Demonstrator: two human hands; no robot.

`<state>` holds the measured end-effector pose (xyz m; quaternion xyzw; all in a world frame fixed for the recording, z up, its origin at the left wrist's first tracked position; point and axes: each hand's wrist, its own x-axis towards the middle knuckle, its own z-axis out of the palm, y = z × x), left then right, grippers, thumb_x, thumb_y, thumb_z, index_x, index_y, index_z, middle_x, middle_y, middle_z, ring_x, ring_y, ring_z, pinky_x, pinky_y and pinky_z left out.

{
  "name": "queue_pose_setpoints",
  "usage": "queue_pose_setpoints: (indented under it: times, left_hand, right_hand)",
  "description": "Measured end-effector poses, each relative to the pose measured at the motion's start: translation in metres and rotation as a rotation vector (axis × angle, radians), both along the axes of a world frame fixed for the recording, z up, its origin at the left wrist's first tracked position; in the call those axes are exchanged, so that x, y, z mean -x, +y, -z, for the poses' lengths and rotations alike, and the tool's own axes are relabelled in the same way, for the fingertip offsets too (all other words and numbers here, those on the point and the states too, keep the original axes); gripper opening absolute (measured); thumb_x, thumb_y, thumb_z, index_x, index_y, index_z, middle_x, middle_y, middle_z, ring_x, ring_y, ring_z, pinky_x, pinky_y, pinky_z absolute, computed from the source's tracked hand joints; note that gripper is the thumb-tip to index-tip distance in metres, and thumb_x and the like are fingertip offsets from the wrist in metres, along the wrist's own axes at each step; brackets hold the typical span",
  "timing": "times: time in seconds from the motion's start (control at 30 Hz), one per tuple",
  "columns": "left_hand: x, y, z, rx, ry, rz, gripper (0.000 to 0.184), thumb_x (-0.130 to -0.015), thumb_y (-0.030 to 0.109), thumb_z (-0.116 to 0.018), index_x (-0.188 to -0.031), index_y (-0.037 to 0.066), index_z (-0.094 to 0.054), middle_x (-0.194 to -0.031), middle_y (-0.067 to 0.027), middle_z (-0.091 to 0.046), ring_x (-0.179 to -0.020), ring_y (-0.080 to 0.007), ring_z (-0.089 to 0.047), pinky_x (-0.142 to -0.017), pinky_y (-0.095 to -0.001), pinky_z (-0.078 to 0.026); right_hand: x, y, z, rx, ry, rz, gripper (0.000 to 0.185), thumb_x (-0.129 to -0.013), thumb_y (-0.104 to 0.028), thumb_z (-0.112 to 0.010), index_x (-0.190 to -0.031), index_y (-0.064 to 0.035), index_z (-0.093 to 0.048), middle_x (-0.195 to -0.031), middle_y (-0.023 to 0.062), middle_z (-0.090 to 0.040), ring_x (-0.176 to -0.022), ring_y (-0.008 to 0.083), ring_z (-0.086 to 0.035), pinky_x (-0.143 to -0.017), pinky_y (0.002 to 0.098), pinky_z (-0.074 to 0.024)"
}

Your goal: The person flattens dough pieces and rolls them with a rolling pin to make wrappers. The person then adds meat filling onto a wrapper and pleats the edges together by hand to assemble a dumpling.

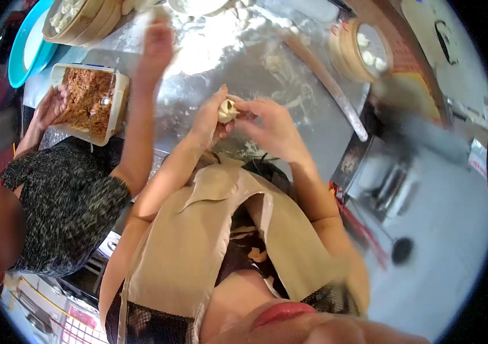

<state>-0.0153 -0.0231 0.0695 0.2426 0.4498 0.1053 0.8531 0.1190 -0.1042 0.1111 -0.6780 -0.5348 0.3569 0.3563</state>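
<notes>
Brown filling (88, 86) lies in a tub (121, 106); the left hand (205, 123) holds dough (227, 112).

Teal basin (17, 60) beside a bamboo steamer (86, 34)

Dough piece (228, 113): partly covered by the fingers of the right hand (274, 127); the contents of its dark opening are too small to identify. Right hand: fingertips blurred. Left hand (204, 121): palm partly hidden behind the dough piece. Co-worker's raised hand (158, 43): blurred — individual fingers cannot be resolved. Upper-left steamer (96, 28) and white bowl (198, 13): cut off by the top edge. Grey shape (416, 106), right side: blurred — type cannot be determined.
</notes>
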Motion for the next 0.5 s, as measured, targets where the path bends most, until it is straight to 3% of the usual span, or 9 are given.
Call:
queue_pose_setpoints:
  times: [0.07,0.13,0.2,0.27,0.37,0.43,0.5]
  left_hand:
    - [0.003,0.011,0.012,0.092,-0.112,-0.044,0.048,-0.095,0.047,-0.035,-0.087,0.006,-0.058,-0.066,-0.0064,-0.056,-0.041,-0.0084,-0.046,-0.033,-0.0197,-0.031]
    - [0.006,0.027,0.024,0.087,-0.156,-0.058,0.05,-0.095,0.048,-0.034,-0.088,0.005,-0.059,-0.068,-0.0093,-0.059,-0.04,-0.0079,-0.046,-0.032,-0.0185,-0.031]
    - [0.008,0.04,0.032,0.072,-0.245,-0.118,0.053,-0.094,0.05,-0.033,-0.089,0.004,-0.06,-0.071,-0.0128,-0.062,-0.04,-0.0076,-0.048,-0.032,-0.0173,-0.032]
    - [0.011,0.053,0.044,0.077,-0.266,-0.161,0.055,-0.095,0.05,-0.031,-0.091,0.004,-0.06,-0.074,-0.0152,-0.064,-0.04,-0.0077,-0.049,-0.032,-0.0168,-0.032]
    - [0.015,0.085,0.045,0.086,-0.204,-0.217,0.059,-0.094,0.052,-0.029,-0.094,0.002,-0.06,-0.074,-0.0151,-0.064,-0.04,-0.0081,-0.048,-0.032,-0.0179,-0.033]
    - [0.019,0.104,0.051,0.072,-0.168,-0.259,0.058,-0.094,0.051,-0.029,-0.094,0.002,-0.06,-0.076,-0.0149,-0.065,-0.04,-0.0081,-0.049,-0.032,-0.018,-0.033]
    - [0.019,0.118,0.053,0.045,-0.138,-0.308,0.056,-0.095,0.049,-0.03,-0.094,0.001,-0.06,-0.075,-0.0157,-0.064,-0.04,-0.0074,-0.047,-0.031,-0.017,-0.032]
  right_hand:
    - [-0.018,0.032,-0.016,0.143,0.115,-0.11,0.022,-0.074,-0.012,-0.064,-0.095,-0.0045,-0.067,-0.079,0.0136,-0.063,-0.073,0.0287,-0.058,-0.069,0.0366,-0.046]
    - [-0.037,0.081,0.002,0.085,0.145,0.062,0.019,-0.074,-0.015,-0.066,-0.091,-0.0047,-0.067,-0.08,0.0127,-0.063,-0.076,0.0271,-0.059,-0.068,0.0347,-0.0468]
    - [-0.051,0.15,0.057,-0.163,-0.305,0.058,0.018,-0.076,-0.02,-0.065,-0.085,-0.0053,-0.068,-0.081,0.0101,-0.064,-0.08,0.0252,-0.059,-0.075,0.0373,-0.0448]
    - [-0.061,0.216,0.11,-0.18,-0.982,-0.012,0.021,-0.077,-0.025,-0.065,-0.089,-0.0081,-0.069,-0.087,0.0091,-0.066,-0.077,0.0259,-0.061,-0.067,0.0338,-0.0472]
    - [-0.073,0.283,0.141,-0.166,-1.125,-0.068,0.021,-0.078,-0.023,-0.064,-0.09,-0.007,-0.069,-0.087,0.0095,-0.065,-0.077,0.0256,-0.061,-0.07,0.0326,-0.0475]
    - [-0.073,0.304,0.165,-0.118,-1.155,-0.076,0.018,-0.081,-0.022,-0.056,-0.076,-0.0128,-0.069,-0.086,0.0091,-0.065,-0.089,0.0258,-0.059,-0.073,0.0455,-0.0366]
    - [-0.075,0.306,0.179,-0.245,-1.122,-0.112,0.016,-0.077,-0.017,-0.052,-0.07,-0.0102,-0.065,-0.078,0.0106,-0.063,-0.082,0.0265,-0.059,-0.075,0.0447,-0.0364]
